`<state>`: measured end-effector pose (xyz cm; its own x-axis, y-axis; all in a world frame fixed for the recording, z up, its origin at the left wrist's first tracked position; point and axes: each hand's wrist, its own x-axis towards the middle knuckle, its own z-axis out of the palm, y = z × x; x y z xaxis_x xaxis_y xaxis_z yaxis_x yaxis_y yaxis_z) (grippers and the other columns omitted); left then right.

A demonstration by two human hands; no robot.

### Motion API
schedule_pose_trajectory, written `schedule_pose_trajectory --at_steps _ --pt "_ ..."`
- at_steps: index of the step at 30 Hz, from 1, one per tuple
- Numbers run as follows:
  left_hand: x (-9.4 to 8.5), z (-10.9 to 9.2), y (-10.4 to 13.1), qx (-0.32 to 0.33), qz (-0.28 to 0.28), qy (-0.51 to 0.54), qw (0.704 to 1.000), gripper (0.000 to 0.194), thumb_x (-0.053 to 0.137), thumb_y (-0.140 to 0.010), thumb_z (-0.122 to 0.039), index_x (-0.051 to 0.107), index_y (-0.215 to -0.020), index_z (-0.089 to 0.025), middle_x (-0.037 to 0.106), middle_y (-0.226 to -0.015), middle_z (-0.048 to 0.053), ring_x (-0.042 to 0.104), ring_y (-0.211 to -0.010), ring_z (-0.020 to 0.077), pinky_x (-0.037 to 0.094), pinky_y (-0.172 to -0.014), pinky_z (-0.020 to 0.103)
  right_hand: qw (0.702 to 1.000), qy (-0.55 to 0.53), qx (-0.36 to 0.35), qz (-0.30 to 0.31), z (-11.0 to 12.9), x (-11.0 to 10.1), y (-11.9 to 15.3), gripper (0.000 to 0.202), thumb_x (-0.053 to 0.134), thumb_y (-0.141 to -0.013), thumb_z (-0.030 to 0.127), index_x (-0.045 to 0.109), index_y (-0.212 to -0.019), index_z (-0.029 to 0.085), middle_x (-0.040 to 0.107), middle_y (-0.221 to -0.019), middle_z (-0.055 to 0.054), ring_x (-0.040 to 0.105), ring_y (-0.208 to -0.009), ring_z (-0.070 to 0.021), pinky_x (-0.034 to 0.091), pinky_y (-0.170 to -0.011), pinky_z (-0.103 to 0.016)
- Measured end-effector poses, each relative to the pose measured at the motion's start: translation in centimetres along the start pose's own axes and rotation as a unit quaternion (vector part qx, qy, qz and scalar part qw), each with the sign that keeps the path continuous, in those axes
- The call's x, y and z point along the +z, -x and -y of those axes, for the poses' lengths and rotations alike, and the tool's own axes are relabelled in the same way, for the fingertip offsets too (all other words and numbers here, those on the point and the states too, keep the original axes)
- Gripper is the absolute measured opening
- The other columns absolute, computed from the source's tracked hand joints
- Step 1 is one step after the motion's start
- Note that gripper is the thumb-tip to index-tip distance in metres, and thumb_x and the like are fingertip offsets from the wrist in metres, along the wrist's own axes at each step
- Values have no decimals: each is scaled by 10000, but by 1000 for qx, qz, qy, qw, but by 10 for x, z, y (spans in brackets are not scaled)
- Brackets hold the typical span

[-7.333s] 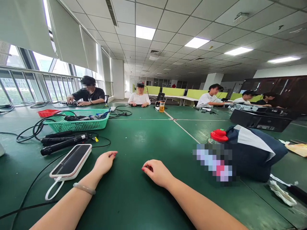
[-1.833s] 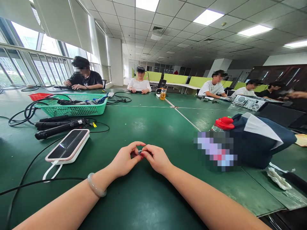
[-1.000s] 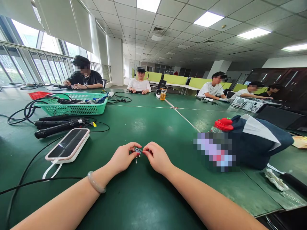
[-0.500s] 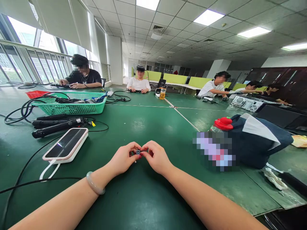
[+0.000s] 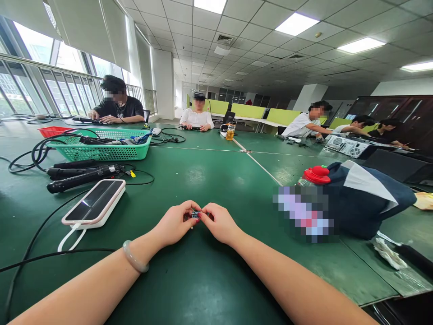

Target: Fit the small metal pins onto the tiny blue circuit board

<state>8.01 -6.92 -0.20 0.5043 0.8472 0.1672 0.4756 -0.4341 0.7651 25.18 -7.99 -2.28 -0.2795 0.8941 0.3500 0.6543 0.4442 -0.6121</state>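
Note:
Between my fingertips is a small dark piece with pale grey-blue parts (image 5: 195, 215); its kind is too small to make out. My left hand (image 5: 176, 222) pinches it from the left with thumb and forefinger. From the right, my right hand (image 5: 219, 223) brings its closed thumb and forefinger against it, partly covering it. Both hands are just above the green table (image 5: 216, 280). A pale bangle (image 5: 132, 258) circles my left wrist.
At left lie a phone (image 5: 96, 201) with a white cable, black handheld devices (image 5: 84, 176) and a green basket (image 5: 104, 151). Right of my hands are a red-lidded bottle (image 5: 316, 175), a blurred item and a dark blue bag (image 5: 361, 203). Several people sit around the table.
My right thumb and fingers have shifted slightly and closed further against the small piece. The left hand keeps its pinch almost unchanged.

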Motion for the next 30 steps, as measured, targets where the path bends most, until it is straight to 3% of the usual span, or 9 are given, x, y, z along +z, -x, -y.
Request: schedule_pose_trajectory --at_steps 4,8,12,21,30 --pt "-3 9 -3 -29 -48 -22 998 179 522 -753 -316 552 -900 -218 586 -659 -32 556 -616 141 417 -617 247 1000 14 -10 13 -5 0 -1 251 429 -902 259 605 -744 175 545 -718 5 494 -688 -109 368 -639 -224" --pt "-7 18 -7 -76 -99 -62 990 180 531 -736 -327 560 -878 -221 587 -652 -29 560 -632 157 401 -598 247 998 49 -19 38 -4 5 2 89 584 -820 270 647 -857 219 571 -830 9 525 -711 -108 398 -662 -224" --pt "-8 22 -9 -87 -89 -62 990 186 519 -739 -322 552 -892 -220 594 -658 -31 562 -637 155 403 -605 244 991 86 -78 62 -1 13 4 158 597 -815 253 660 -960 261 582 -903 9 555 -779 -114 417 -729 -227" --pt "-4 20 -8 -91 -45 -77 992 194 510 -739 -315 554 -903 -221 619 -679 -29 548 -621 152 392 -611 253 987 125 -87 57 -3 13 1 61 598 -816 223 636 -775 201 575 -839 0 549 -733 -118 417 -674 -226" --pt "-1 7 -3 -44 -10 -29 999 197 556 -726 -340 569 -881 -220 611 -676 -44 524 -608 134 368 -601 239 997 -13 -48 -64 4 6 3 92 523 -839 180 586 -774 194 536 -813 -1 491 -660 -101 393 -603 -216"
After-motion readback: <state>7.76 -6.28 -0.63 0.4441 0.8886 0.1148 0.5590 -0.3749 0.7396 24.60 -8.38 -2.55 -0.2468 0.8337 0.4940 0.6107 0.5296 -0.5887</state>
